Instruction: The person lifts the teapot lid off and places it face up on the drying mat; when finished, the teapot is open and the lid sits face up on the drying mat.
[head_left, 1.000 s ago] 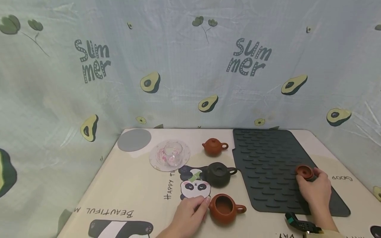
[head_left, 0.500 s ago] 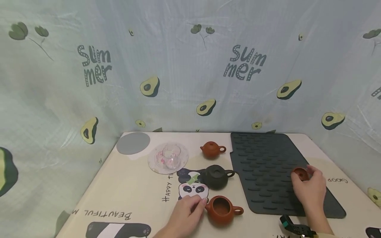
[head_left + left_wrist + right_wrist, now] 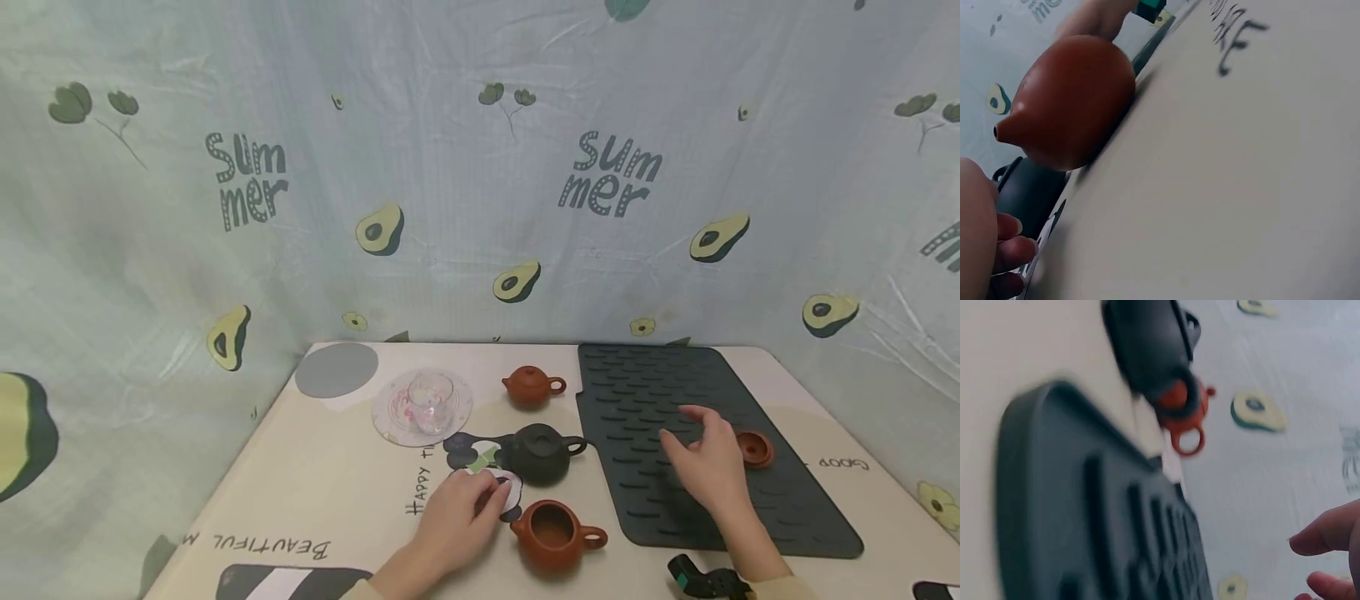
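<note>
Right hand (image 3: 708, 467) has released the lid (image 3: 755, 451) near the mat's (image 3: 645, 500) right edge. Left hand (image 3: 456, 518) is empty too; one pot (image 3: 551, 557) is lidless.

At the far left of the table (image 3: 300, 492) you have 1 clear glass (image 3: 431, 402) on 1 round patterned disc (image 3: 387, 421), with 1 flat grey oval (image 3: 336, 370) near it. Behind, you face a pale curtain (image 3: 427, 150) printed with avocados, small flowers and "Summer" lettering.
</note>
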The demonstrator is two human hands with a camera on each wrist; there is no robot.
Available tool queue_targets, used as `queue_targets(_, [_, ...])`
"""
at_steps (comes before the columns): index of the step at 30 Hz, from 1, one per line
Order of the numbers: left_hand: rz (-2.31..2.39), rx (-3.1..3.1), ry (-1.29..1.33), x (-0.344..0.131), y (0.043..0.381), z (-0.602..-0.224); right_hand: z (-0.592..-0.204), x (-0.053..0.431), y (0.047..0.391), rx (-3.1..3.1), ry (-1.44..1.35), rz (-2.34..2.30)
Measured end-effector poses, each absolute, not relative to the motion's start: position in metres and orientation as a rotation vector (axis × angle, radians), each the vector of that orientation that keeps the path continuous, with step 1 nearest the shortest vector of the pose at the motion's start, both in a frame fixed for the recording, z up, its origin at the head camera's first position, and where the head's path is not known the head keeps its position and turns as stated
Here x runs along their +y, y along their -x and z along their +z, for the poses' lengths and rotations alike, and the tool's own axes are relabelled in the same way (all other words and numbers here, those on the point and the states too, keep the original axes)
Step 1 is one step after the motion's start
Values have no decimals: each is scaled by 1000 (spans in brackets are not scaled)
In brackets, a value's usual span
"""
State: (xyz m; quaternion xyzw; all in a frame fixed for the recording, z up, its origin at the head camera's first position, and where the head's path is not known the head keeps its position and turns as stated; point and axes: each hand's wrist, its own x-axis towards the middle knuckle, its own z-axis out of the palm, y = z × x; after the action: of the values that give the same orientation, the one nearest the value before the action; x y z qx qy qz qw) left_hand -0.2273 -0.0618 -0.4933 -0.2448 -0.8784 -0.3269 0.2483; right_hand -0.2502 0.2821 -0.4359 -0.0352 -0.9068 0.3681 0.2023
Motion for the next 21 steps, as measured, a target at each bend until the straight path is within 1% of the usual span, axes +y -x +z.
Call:
queue_targets(10, [-919, -2462, 626, -54, 247, -494, -409, 243, 270, -2568, -119, 1089])
queue_targets(14, [-939, -2505, 587, -52, 252, -493, -402, 228, 275, -2553, -156, 1158])
queue_targets(21, [-795, -2434, 530, -48, 260, -492, -400, 207, 277, -2545, -192, 1255])
